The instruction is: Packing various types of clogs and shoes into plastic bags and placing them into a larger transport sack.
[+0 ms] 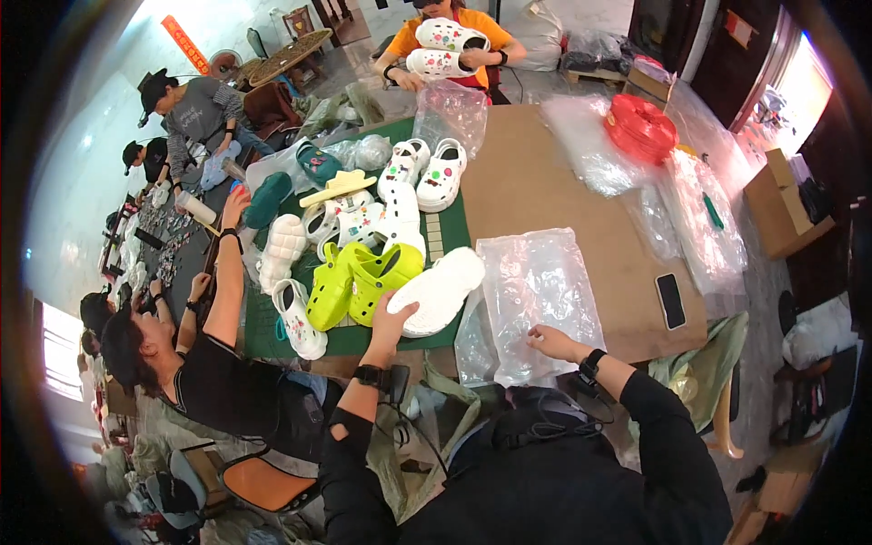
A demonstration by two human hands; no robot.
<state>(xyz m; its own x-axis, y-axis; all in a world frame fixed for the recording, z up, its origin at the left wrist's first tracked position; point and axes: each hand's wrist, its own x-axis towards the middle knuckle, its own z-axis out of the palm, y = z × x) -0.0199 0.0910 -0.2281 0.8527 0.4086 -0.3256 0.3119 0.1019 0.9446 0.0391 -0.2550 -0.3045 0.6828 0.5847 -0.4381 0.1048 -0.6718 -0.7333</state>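
My left hand (392, 318) grips the heel end of a white clog (440, 292), its pale sole facing up. The clog is held at the table's near edge, beside a pair of lime-green clogs (368, 280). To the right, a clear plastic bag (536, 272) lies flat on brown board. My right hand (556, 343) is over the bag's near part, fingers curled into a pinch on the film. Behind the green pair sit several white clogs (442, 174) with coloured charms, a yellow sandal (338, 188) and dark green clogs (268, 200).
Across the table a person in orange holds white clogs (445, 64); another person's hand (234, 207) reaches in at left. A red twine roll (640, 127), stacked plastic bags (704, 213) and a phone (670, 302) lie at right. An orange chair (270, 483) stands lower left.
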